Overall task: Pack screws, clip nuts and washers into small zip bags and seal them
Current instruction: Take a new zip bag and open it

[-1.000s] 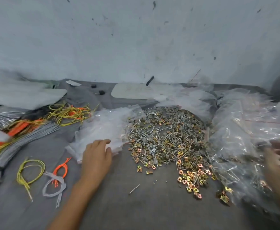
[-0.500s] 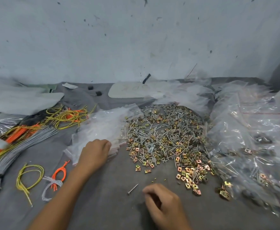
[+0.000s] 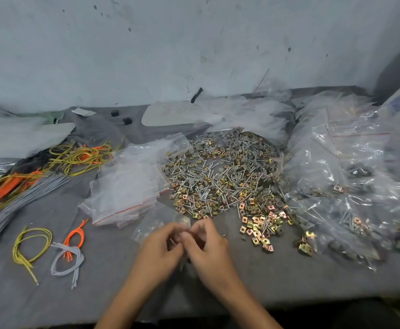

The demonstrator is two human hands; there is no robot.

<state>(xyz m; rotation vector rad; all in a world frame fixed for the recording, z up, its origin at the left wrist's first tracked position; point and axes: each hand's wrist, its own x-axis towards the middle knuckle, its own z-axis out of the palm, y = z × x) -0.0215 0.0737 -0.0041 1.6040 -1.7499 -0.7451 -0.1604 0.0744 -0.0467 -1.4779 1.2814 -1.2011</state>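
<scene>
The left hand (image 3: 159,248) and the right hand (image 3: 208,245) are meeting low over the grey table (image 3: 277,279), fingers curled and tips touching, both pinching the near edge of a small zip bag (image 3: 157,222). The clear bag is fanning away from the hands and lying flat on the table. Whether anything else is sitting between the right fingertips is too blurred to tell. Just beyond the bag, on the left-hand side, a stack of empty zip bags (image 3: 127,188) with red seal lines is resting in a loose heap. Beside it a wide pile of screws, clip nuts and washers (image 3: 222,176) is spreading across the middle of the table, its gold clip nuts trailing toward the front edge. Further right, filled bags (image 3: 350,186) are piling up in a glossy mound, with hardware showing through the plastic. Far to the left, a yellow cord loop (image 3: 31,245), an orange cord (image 3: 75,236) and a grey cord loop (image 3: 68,260) are lying near one another, while a long grey cord bundle (image 3: 28,195) is stretching behind them. A scuffed pale wall (image 3: 170,43) is rising behind the table.
</scene>
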